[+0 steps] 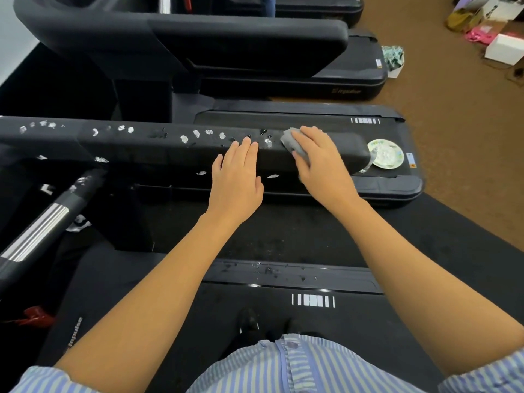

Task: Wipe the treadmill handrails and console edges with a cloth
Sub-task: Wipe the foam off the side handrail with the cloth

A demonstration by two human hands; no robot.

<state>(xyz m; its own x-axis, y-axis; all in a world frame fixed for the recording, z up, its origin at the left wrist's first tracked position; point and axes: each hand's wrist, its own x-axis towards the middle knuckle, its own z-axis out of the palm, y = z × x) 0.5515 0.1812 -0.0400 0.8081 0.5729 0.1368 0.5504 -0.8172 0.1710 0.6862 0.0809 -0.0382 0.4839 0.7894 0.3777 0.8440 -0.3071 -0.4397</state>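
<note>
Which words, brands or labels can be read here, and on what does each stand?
"Impulse", slightly blurred: side cover of the far treadmill.
"Impulse", first letter unclear: side of the near treadmill, lower left.
Stickers beside the plate: too small to read.

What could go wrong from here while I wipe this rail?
Wiping the cloth toward the end of the handrail could flick residue onto the plate just beyond it. The left hand rests beside the white blobs and may smear them. The drips on the deck below could be slippery.
</note>
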